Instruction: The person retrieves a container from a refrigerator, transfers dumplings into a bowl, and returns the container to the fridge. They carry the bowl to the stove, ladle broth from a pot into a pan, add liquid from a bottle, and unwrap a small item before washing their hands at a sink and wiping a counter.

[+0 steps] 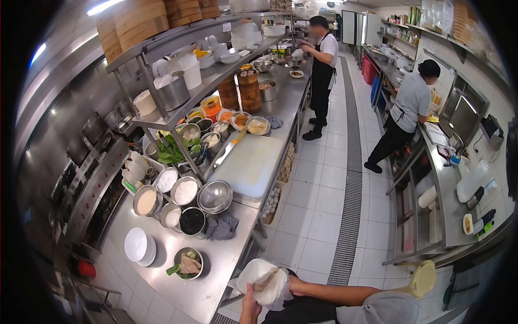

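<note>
My left hand (250, 303) is closed on the near left rim of a white plastic tub (260, 268). On the tub's other side, my right hand (295, 287) grips it too, its fingers partly hidden behind the wall. Thin clear plastic (280, 303) hangs around the tub's outside. A brownish strip (266, 279) lies inside; I cannot make out what it is. Closest on the steel counter (216, 270) is a metal bowl (188, 263) with leafy greens and pale meat, left of the tub. Stacked white bowls (140, 246) stand farther left.
Metal pots of white powder (185, 191), a dark-filled pot (192, 221) and a grey cloth (222, 227) crowd the counter. A knife (226, 150) lies by a white cutting board (248, 164). Two co-workers (324, 59) (410, 100) stand beyond. A floor drain (350, 189) runs along the aisle.
</note>
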Demonstrator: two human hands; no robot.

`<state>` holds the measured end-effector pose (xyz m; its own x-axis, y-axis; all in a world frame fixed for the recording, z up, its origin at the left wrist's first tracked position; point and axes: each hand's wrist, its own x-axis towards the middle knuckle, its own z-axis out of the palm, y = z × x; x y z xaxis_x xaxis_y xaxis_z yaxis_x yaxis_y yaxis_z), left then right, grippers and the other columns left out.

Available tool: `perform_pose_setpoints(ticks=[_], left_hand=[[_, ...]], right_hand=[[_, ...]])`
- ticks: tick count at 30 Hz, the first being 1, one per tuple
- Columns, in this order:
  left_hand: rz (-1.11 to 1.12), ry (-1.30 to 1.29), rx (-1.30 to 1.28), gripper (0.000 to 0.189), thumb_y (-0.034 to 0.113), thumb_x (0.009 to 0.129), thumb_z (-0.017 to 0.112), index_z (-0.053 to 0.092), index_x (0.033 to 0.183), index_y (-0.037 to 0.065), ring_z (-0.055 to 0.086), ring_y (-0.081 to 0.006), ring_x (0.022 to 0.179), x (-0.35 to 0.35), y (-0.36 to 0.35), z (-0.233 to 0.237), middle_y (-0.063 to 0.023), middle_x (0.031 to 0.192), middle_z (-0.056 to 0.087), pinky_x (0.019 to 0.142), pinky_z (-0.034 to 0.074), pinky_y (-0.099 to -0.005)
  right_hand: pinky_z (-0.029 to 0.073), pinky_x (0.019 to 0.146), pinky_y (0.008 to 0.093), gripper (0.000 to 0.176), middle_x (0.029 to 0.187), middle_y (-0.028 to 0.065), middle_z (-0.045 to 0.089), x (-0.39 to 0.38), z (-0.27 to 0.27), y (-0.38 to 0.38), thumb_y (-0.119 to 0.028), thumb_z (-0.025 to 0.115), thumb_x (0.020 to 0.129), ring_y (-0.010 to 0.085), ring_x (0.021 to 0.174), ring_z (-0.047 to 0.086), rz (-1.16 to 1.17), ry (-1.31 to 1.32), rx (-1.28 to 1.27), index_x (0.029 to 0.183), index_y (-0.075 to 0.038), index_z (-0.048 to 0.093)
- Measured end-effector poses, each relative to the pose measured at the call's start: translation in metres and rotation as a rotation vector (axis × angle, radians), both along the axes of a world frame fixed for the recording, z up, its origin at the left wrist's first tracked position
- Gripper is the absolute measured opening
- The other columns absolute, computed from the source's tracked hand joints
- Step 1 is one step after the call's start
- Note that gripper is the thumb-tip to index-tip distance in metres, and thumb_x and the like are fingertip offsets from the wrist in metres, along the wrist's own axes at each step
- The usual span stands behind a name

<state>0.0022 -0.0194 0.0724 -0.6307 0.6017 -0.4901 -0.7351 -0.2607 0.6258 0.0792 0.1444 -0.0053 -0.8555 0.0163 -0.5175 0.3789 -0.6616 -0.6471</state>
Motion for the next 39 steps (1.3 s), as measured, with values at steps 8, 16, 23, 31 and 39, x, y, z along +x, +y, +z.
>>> perform_pose_setpoints(ticks=[8, 16, 23, 31, 39], left_hand=[[0.000, -0.154, 0.091, 0.067, 0.052, 0.093, 0.034, 0.033, 0.132, -0.001, 0.048, -0.0341, 0.117, 0.008, 0.014, 0.035, -0.0202, 0.129, 0.046, 0.100, 0.038, -0.0464], [0.183, -0.120, 0.097, 0.065, 0.051, 0.094, 0.031, 0.034, 0.132, -0.003, 0.047, -0.0338, 0.118, 0.011, 0.010, 0.004, -0.0207, 0.130, 0.045, 0.100, 0.038, -0.0449], [0.090, -0.117, 0.006, 0.060, 0.045, 0.096, 0.032, 0.035, 0.132, -0.004, 0.045, -0.0349, 0.120, 0.011, 0.005, 0.023, -0.0216, 0.132, 0.043, 0.102, 0.036, -0.0464], [-0.175, 0.144, -0.537, 0.058, 0.035, 0.092, 0.052, 0.035, 0.133, -0.001, 0.044, -0.0240, 0.120, 0.019, -0.051, -0.032, -0.0129, 0.129, 0.047, 0.102, 0.034, -0.0376], [-0.144, 1.030, -1.414, 0.034, 0.011, 0.087, 0.060, 0.051, 0.119, 0.001, 0.052, -0.0102, 0.082, -0.055, -0.129, 0.012, -0.0073, 0.099, 0.057, 0.071, 0.044, -0.0226]], right_hand=[[0.047, 0.062, 0.0313, 0.022, 0.079, 0.0039, 0.065, -0.003, 0.008, 0.014, -0.018, 0.063, 0.079, 0.0128, 0.071, 0.059, 0.106, 0.050, 0.502, 0.096, -0.004, 0.065], [0.047, 0.081, 0.0346, 0.050, 0.113, 0.0134, 0.058, 0.009, 0.047, 0.041, -0.036, 0.058, 0.087, 0.0215, 0.099, 0.057, -0.132, -0.158, 0.771, 0.127, -0.010, 0.046], [0.042, 0.089, 0.0400, 0.065, 0.132, 0.0102, 0.040, 0.022, 0.085, 0.031, -0.041, 0.052, 0.091, 0.0188, 0.112, 0.044, 0.166, -0.091, 0.047, 0.142, -0.016, 0.021], [0.047, 0.063, 0.0424, 0.028, 0.076, 0.0267, 0.058, 0.040, 0.025, -0.004, -0.019, 0.045, 0.093, 0.0404, 0.075, 0.061, 0.044, -0.047, 0.768, 0.115, -0.003, 0.048], [0.044, 0.053, 0.0474, 0.035, 0.060, 0.0255, 0.054, 0.043, -0.060, -0.004, -0.011, 0.048, 0.088, 0.0418, 0.058, 0.057, -0.109, -0.156, 0.811, 0.121, 0.001, 0.043]])
